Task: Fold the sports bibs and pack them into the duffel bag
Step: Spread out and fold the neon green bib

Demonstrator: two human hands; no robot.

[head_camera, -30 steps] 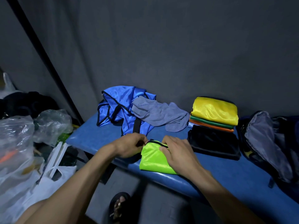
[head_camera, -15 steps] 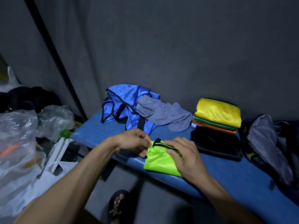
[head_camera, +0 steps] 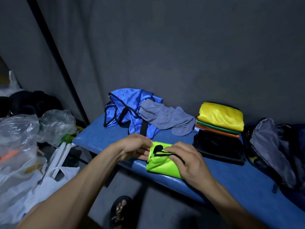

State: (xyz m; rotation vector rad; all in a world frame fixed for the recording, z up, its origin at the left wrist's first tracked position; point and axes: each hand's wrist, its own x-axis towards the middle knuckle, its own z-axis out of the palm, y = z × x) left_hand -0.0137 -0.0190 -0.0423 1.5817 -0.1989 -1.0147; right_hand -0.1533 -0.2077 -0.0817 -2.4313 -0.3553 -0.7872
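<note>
The left hand pinches the left edge of the lime-green bib, fingers curled in against the cloth. The right hand rests on top of the bib with its fingers bent down over the black trim, holding the folded layers in place. The bib is already a small packet and lies at the front edge of the blue bench, partly over the lip.

To finish this fold well, the right hand should keep the layers pinned while the left tucks the loose trim under and draws the edge square; the slick fabric will likely spring open if pressure comes off too soon. Sliding the packet back from the lip would stop it slipping to the floor.

Further out, toward the back edge, a blue bib lies crumpled and unfolded, with a grey cloth draped over its right side. To the right stands a folded stack, yellow on top with green and orange beneath, and just in front of it a folded black garment. At the bench's right end sits the open duffel bag, dark, its grey lining showing. Clear plastic bags sit off the bench's left end.
</note>
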